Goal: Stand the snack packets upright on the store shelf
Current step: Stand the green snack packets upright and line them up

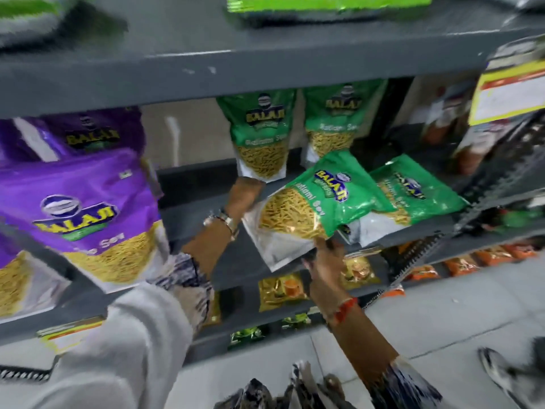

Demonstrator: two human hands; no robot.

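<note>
Green packet (312,208) tilted over grey shelf (200,202), gripped at both bottom corners: left hand (243,194) fingers behind, right hand (324,261) fingers pinching its edge.

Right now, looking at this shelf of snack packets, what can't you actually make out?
Head view only:
- Left hand: its fingers go behind the tilted green packet, so the grip is hidden.
- Yellow shelf label: print blurred, unreadable.
- Packets on the top shelf: cut off by the upper edge.
- Lower-shelf packets: too small and blurred to name.
</note>
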